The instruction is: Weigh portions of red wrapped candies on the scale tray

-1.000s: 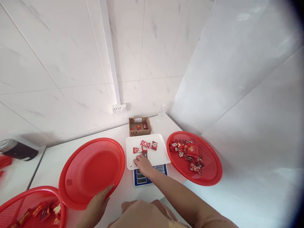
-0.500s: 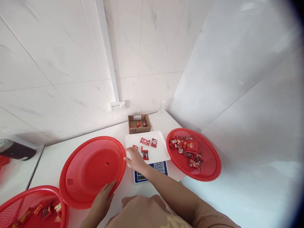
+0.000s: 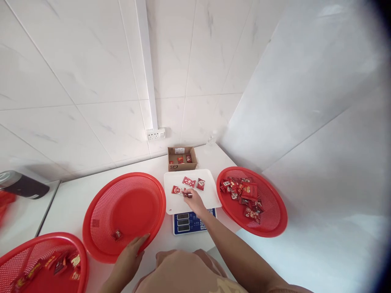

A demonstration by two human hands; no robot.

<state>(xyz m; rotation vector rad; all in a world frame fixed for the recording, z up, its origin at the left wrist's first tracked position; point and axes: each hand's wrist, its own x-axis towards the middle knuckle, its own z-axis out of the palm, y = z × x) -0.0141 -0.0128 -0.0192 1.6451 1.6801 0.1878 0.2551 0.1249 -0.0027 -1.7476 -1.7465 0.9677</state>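
My left hand (image 3: 130, 257) is closed on the near right rim of the middle red plastic basket (image 3: 91, 203). One small red snack packet (image 3: 117, 235) lies low in that basket. Over the white tray (image 3: 210, 199) of a blue digital scale (image 3: 189, 222), my right hand (image 3: 194, 202) pinches a dark red snack packet (image 3: 187, 195). Just beyond its fingertips lies a red-and-white packet (image 3: 177, 190). A pink-red packet (image 3: 189, 182) and another dark red packet (image 3: 200, 184) rest farther back on the tray.
A right red basket (image 3: 273, 219) holds many packets. Another basket (image 3: 81, 248) with packets stands at lower left. Behind the tray is a cardboard box (image 3: 182, 166) with a few packets. A clear bottle (image 3: 211, 138) and a dark cylinder (image 3: 26, 187) stand near the walls.
My right hand swung left toward the middle basket, where a small packet appeared, then came back to the tray and took the dark red packet. My left hand kept to the basket rim.
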